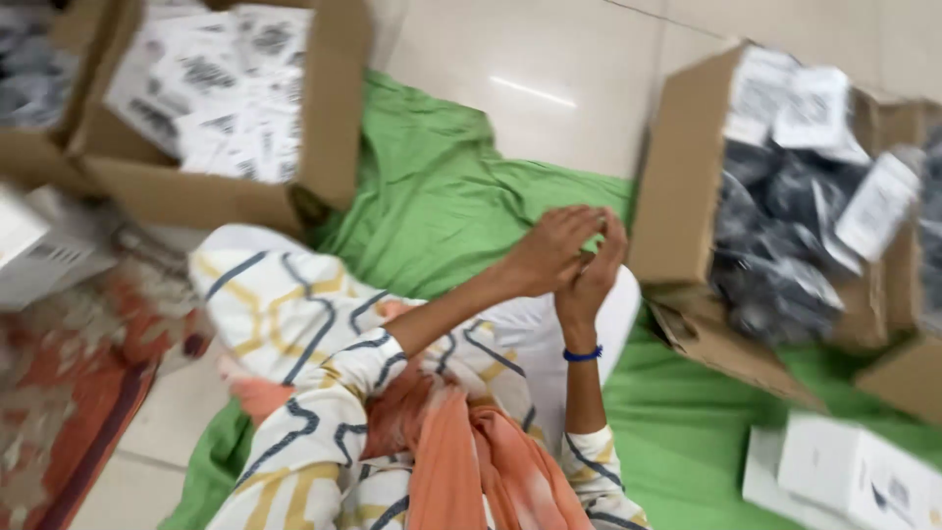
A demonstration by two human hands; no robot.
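Observation:
My left hand (554,250) and my right hand (597,273) meet over a green cloth (442,196) spread on the floor, fingers touching each other. The picture is blurred, and I cannot tell whether anything small sits between them. A blue band (583,354) circles my right wrist. Both sleeves are white with blue and yellow lines, and an orange scarf (461,451) hangs below them. Just right of my hands stands an open cardboard box (677,186) full of dark packets (785,245) with white labels.
A second cardboard box (334,118) holding white printed packets (216,88) stands at the upper left. White boxes (854,476) lie at the lower right, another white box (39,245) at the left. An orange patterned rug (69,383) covers the left floor, with pale tiles (549,69) beyond.

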